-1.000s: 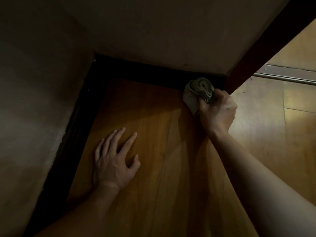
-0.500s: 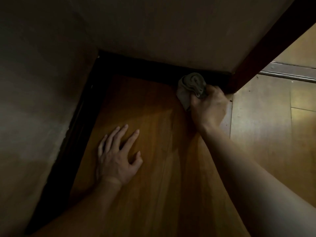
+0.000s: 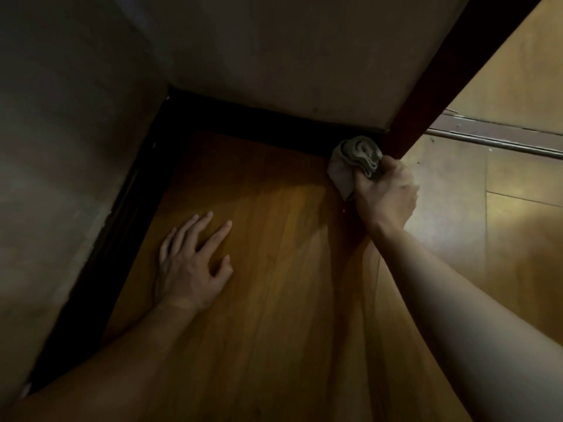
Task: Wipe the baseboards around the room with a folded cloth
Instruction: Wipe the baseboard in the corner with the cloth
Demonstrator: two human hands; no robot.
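The folded cloth (image 3: 355, 159) is bunched into a thick wad and pressed against the dark baseboard (image 3: 262, 123) at its right-hand end, just where the strip meets the reddish-brown door frame (image 3: 426, 95). Its rolled folds face up and toward the wall, and a flatter tail hangs down to the wooden floor (image 3: 274, 269).

The right hand (image 3: 385, 196) sits directly behind the cloth, on the room side, with its fingers (image 3: 393, 169) curled tight around the wad, so the cloth lies ahead of the knuckles and against the wall. The baseboard's long axis runs from this point leftward to the inner corner (image 3: 169, 95), where a second dark strip (image 3: 100, 254) turns and runs back along the left wall toward the person.

That is the relation the next stroke seems to depend on: the uncovered length of the strip lies entirely to the left of the cloth, so the wipe would most likely travel along the wall toward that corner, with the pressure kept into the board rather than down onto the floor.

The left hand (image 3: 190, 263) is well apart from the cloth, flat on the floor with fingers spread and holding nothing, apparently as a prop. It is nearer the left-wall strip; the right hand is the only one at the cloth.

Beyond the door frame a metal threshold rail (image 3: 499, 138) crosses paler flooring.
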